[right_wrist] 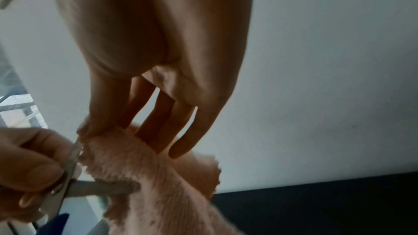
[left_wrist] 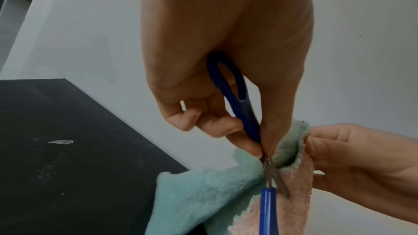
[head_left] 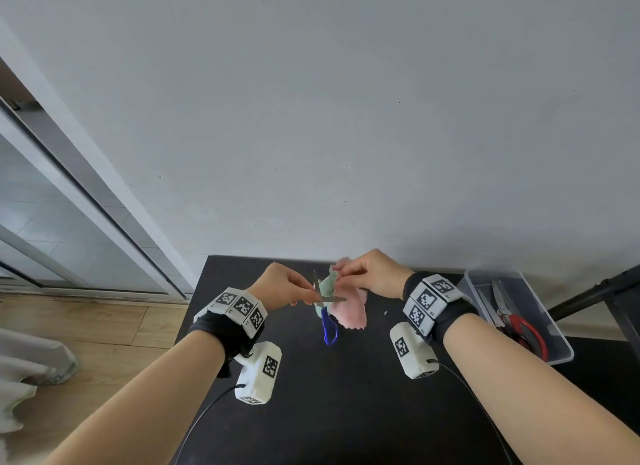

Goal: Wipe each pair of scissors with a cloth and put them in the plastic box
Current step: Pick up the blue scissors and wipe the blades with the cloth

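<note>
The blue-handled scissors (head_left: 327, 314) hang open above the tabletop (head_left: 346, 395), between my two hands: one blade points up, the other lies across toward the right, and one blue loop dangles low while the other sits in my left palm. They look small and light, stiff steel with smooth plastic handles, so I judge they would pivot or slip easily if held loosely. My left hand (head_left: 282, 286) has its grip closed on them right at the pivot, thumb and forefinger pinching where the blades cross. That seems the safest place, clear of the edges and tips.

The cloth (head_left: 346, 308) is soft and fluffy, pink on one face and pale green on the other, limp enough to fold round a blade. My right hand (head_left: 372, 274) pinches a fold of it over the upright blade, the rest hanging down. I would press only on the flat sides and draw toward the tip, never across the edge.

At the right edge of the tabletop, the plastic box (head_left: 562, 352) already holds red-handled scissors (head_left: 517, 322), well apart from my hands.
</note>
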The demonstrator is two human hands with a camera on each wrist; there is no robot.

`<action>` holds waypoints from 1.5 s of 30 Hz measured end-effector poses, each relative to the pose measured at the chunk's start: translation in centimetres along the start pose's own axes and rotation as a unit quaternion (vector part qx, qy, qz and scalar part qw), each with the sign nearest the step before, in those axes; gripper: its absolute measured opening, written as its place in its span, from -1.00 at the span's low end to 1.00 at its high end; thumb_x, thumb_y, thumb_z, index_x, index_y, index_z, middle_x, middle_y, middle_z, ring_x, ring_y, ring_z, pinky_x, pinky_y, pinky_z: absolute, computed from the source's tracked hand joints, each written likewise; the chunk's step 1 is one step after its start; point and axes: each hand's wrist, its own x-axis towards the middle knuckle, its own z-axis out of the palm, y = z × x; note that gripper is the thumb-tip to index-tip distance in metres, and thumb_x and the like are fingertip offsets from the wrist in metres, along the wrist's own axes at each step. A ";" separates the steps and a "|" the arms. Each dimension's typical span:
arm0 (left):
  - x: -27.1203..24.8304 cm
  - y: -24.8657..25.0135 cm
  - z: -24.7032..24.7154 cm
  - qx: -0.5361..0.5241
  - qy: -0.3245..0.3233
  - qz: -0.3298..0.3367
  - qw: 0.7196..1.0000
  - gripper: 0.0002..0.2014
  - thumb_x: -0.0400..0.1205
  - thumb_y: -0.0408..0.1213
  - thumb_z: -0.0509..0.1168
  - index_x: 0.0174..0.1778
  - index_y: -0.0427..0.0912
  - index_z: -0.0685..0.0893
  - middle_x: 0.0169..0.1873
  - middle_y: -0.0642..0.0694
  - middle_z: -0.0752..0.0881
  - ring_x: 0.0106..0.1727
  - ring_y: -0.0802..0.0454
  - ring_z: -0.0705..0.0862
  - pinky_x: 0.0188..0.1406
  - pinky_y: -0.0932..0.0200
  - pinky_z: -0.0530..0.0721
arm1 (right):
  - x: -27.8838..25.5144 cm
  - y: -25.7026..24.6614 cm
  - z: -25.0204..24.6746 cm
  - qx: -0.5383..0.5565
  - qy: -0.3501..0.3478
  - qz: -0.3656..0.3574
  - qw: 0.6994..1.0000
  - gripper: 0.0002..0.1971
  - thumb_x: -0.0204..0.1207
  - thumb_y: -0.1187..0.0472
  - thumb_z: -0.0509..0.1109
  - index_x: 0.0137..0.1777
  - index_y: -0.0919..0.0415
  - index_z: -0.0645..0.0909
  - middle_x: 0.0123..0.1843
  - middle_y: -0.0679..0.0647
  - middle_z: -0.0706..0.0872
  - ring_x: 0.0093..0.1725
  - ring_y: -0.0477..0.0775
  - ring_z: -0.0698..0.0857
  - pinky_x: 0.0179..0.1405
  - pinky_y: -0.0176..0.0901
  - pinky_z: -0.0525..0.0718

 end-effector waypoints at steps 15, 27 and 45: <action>0.6 0.4 0.4 -0.164 -0.019 -0.057 0.985 -0.91 0.49 -0.30 0.49 -0.19 -0.27 0.82 -0.30 -0.16 0.81 -0.48 0.15 0.57 -0.41 0.32 0.49 | 0.0 -0.4 1.1 -0.037 -0.041 0.042 0.998 -0.84 0.42 0.23 0.54 -0.02 0.24 0.80 -0.14 0.04 0.81 -0.16 -0.13 0.69 0.02 -0.23 0.65; 0.7 -0.4 1.7 -0.285 0.016 -0.067 0.956 -0.82 0.45 -0.34 0.53 -0.05 -0.26 0.82 -0.29 -0.06 0.77 -0.33 0.11 0.63 -0.28 0.28 0.53 | 0.8 0.4 1.3 0.082 0.025 0.015 0.996 -0.80 0.52 0.33 0.44 0.09 0.42 0.72 -0.14 0.06 0.78 -0.20 -0.21 0.73 -0.11 -0.47 0.65; 0.7 -0.1 2.5 -0.305 0.114 -0.011 0.945 -0.90 0.43 -0.38 0.54 -0.18 -0.26 0.82 -0.19 -0.20 0.84 -0.18 0.00 0.81 -0.01 0.15 0.74 | 0.4 0.5 1.6 0.005 0.057 0.009 0.998 -0.85 0.53 0.22 0.45 -0.01 0.28 0.78 -0.10 0.13 0.82 -0.16 -0.11 0.71 -0.09 -0.43 0.61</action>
